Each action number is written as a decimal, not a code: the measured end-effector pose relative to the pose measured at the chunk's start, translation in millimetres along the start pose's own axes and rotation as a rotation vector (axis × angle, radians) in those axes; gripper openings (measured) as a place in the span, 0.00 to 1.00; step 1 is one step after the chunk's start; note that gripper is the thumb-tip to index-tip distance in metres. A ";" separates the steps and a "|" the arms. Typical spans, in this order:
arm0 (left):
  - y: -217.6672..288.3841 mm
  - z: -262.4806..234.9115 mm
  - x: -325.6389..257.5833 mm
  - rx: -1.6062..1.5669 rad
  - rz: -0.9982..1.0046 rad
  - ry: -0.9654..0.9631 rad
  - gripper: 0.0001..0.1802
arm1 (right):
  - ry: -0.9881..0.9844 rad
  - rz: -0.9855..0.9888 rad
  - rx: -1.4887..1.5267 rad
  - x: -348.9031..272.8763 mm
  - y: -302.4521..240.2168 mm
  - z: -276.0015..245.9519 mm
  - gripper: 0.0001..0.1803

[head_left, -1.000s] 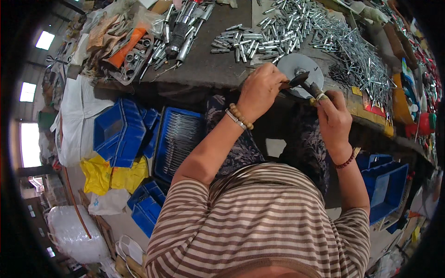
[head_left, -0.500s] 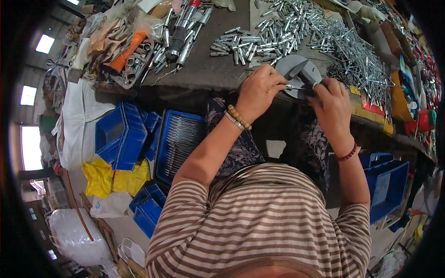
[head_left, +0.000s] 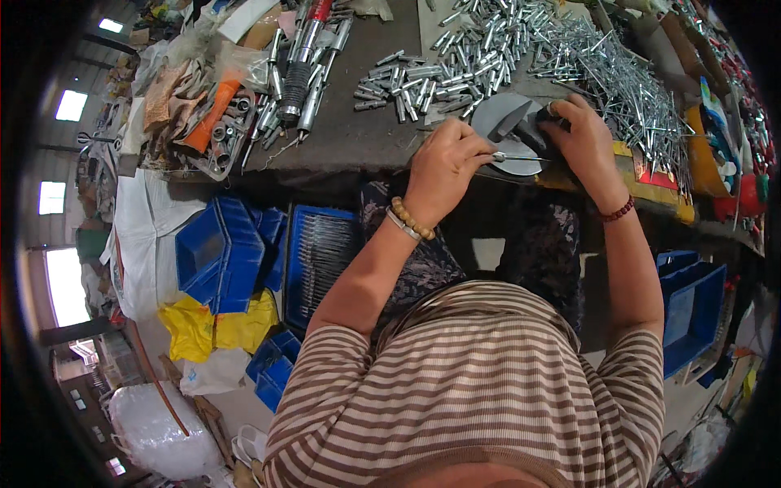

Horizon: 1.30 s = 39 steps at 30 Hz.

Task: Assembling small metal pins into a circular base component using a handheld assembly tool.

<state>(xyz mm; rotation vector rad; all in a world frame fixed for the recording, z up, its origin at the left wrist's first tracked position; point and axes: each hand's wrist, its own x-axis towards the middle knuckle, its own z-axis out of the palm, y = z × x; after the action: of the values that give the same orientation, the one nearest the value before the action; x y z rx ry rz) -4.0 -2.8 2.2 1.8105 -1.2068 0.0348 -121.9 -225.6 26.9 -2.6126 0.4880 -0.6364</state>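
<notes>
My left hand [head_left: 449, 163] is closed in a pinch on a metal sleeve with a thin rod [head_left: 525, 157] running out to the right. The rod crosses the near part of a grey round plate [head_left: 490, 114] that carries a raised dark bar [head_left: 511, 124]. My right hand [head_left: 582, 138] is at the plate's right side, its fingers curled together beside a dark piece [head_left: 543, 116]. I cannot make out what those fingertips hold, if anything. Beyond the plate lies a heap of short metal sleeves [head_left: 488, 61]; thin metal rods [head_left: 622, 89] are piled to the right.
Air screwdrivers [head_left: 297, 85], wrenches [head_left: 220, 150] and an orange-handled tool [head_left: 210, 118] lie at the bench's left. Below stand blue bins [head_left: 199, 252], a blue tray of metal parts [head_left: 321, 252] and a yellow bag [head_left: 191, 329]. Another blue bin [head_left: 691, 313] is at right.
My right hand has moved away from the rod's right end, up and to the right. My left hand has shifted slightly left and down, still pinching the sleeve. The whole view has shifted a little.
</notes>
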 end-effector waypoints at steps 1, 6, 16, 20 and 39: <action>-0.3 -0.3 -0.4 0.001 -0.007 -0.003 0.07 | -0.014 -0.007 -0.015 1.2 -1.1 -0.8 0.13; 0.6 -0.9 -0.8 0.030 -0.025 -0.010 0.07 | 0.004 -0.067 -0.013 2.0 8.1 6.7 0.11; -0.1 -1.6 -0.8 0.049 -0.034 -0.010 0.06 | 0.006 -0.108 0.193 -7.4 -37.1 -11.8 0.15; -3.4 0.7 -1.6 0.071 0.026 0.029 0.06 | -0.078 -0.255 0.158 -13.6 -62.5 -3.0 0.23; -1.3 -0.8 -2.2 0.030 0.018 0.039 0.07 | -0.125 -0.102 0.286 -21.1 -62.3 10.6 0.23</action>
<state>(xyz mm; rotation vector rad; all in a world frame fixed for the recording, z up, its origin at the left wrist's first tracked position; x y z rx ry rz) -3.9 -0.5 0.7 1.8169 -1.2008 0.0981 -119.6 -160.3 39.4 -2.3967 0.2092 -0.5274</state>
